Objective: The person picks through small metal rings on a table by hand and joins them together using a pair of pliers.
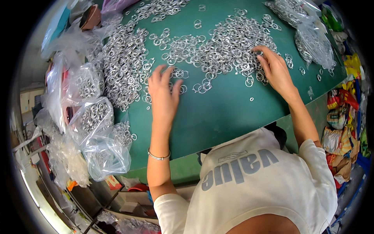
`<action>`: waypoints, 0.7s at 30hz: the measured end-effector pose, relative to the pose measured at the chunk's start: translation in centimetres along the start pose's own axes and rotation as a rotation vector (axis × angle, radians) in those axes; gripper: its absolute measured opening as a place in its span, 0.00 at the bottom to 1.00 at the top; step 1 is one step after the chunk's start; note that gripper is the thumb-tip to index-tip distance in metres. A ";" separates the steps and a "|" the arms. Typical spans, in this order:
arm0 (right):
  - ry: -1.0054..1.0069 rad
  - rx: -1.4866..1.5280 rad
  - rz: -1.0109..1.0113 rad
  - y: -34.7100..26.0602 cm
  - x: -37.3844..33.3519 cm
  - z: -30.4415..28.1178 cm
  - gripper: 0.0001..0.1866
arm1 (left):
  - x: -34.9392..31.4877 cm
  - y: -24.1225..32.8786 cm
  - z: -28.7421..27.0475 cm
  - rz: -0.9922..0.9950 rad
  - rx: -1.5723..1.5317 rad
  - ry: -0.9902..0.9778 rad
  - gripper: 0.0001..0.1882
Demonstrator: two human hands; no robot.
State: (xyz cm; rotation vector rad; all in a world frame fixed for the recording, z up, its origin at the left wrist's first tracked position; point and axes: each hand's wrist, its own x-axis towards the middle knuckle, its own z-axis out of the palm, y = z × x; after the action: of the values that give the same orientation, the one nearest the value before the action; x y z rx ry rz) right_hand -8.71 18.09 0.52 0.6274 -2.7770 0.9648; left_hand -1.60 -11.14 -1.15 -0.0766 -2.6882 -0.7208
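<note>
My left hand (163,90) hovers over the right edge of a long heap of silver metal rings (124,64). Its fingers are spread and nothing shows in them. A few loose rings (203,86) lie to its right. At the right side of a second, wide ring pile (230,46) is my right hand (276,69), thumb and forefinger apart at the rings. No ring is visibly gripped there, though its other fingers are partly hidden. Both piles rest on a green tabletop (210,117).
Clear plastic bags of rings (97,115) crowd the table's left edge, and more bags (313,43) sit at the far right. One small ring (251,99) lies alone near the middle. Colourful packages (341,117) are stacked beyond the right edge.
</note>
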 end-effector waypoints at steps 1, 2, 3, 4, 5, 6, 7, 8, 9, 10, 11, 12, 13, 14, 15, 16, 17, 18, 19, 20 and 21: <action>0.080 -0.007 -0.062 1.0 -0.1 0.4 0.08 | -0.1 1.2 0.3 -0.004 0.019 -0.065 0.19; 0.159 -0.016 -0.123 1.7 -0.3 0.3 0.08 | -0.3 2.4 0.7 -0.006 0.039 -0.130 0.20; 0.086 -0.001 -0.036 1.2 -0.6 -0.5 0.07 | -0.5 3.3 1.1 -0.013 0.062 -0.196 0.22; 0.063 0.050 0.005 1.3 -1.2 -0.7 0.07 | -0.4 3.9 1.7 0.016 0.099 -0.178 0.23; 0.042 0.102 0.048 1.7 -1.7 -0.8 0.07 | -0.2 4.4 2.2 0.046 0.135 -0.161 0.24; 0.023 0.158 0.088 1.8 -2.3 -0.9 0.07 | -0.1 4.8 2.7 0.076 0.176 -0.141 0.25; -0.114 0.079 0.289 1.2 -2.7 -1.8 0.08 | 0.2 5.1 3.4 0.100 0.080 -0.115 0.30; -0.109 0.012 0.227 1.3 -3.5 -1.6 0.11 | 0.6 6.0 4.0 0.170 0.086 -0.165 0.31; -0.110 -0.070 0.178 0.9 -4.1 -1.6 0.13 | 1.1 7.4 4.4 0.241 0.090 -0.213 0.33; -0.113 -0.152 0.130 0.5 -4.4 -1.4 0.14 | 1.6 8.4 5.0 0.313 0.095 -0.260 0.34; -0.081 -0.150 0.193 0.7 -4.6 -1.3 0.16 | 2.0 8.8 5.8 0.324 0.097 -0.292 0.37; -0.013 -0.187 0.224 1.4 -4.8 -1.5 0.17 | 2.6 8.7 6.8 0.285 0.106 -0.268 0.38; 0.056 -0.221 0.246 2.1 -4.6 -1.6 0.18 | 3.3 8.1 7.8 0.241 0.120 -0.239 0.38; 0.123 -0.255 0.267 2.6 -4.5 -1.6 0.18 | 3.9 7.7 8.3 0.195 0.134 -0.209 0.39; 0.048 -0.270 0.222 2.9 -4.8 -1.3 0.20 | 4.2 7.6 8.4 0.211 0.155 -0.218 0.37; -0.029 -0.283 0.177 3.0 -5.2 -1.1 0.21 | 4.5 7.5 8.4 0.234 0.145 -0.219 0.35; -0.091 -0.282 0.197 2.7 -5.6 -0.6 0.20 | 4.7 7.4 8.4 0.256 0.135 -0.219 0.33; -0.160 -0.275 0.207 1.3 -5.5 0.1 0.19 | 4.6 7.1 8.1 0.267 0.132 -0.217 0.31; -0.140 -0.206 0.129 1.0 -5.8 1.0 0.17 | 4.3 7.0 8.2 0.293 0.134 -0.180 0.29; -0.119 -0.137 0.050 0.9 -6.0 2.0 0.16 | 4.0 6.7 8.2 0.318 0.135 -0.143 0.27; -0.119 -0.093 -0.007 0.4 -6.0 2.7 0.14 | 3.7 6.2 8.1 0.336 0.143 -0.107 0.25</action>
State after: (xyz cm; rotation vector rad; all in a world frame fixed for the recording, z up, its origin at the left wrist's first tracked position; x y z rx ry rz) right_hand -3.45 18.71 -3.34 0.7022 -2.9009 0.8160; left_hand -6.82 -1.92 -3.47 -0.5293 -2.7191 -0.4304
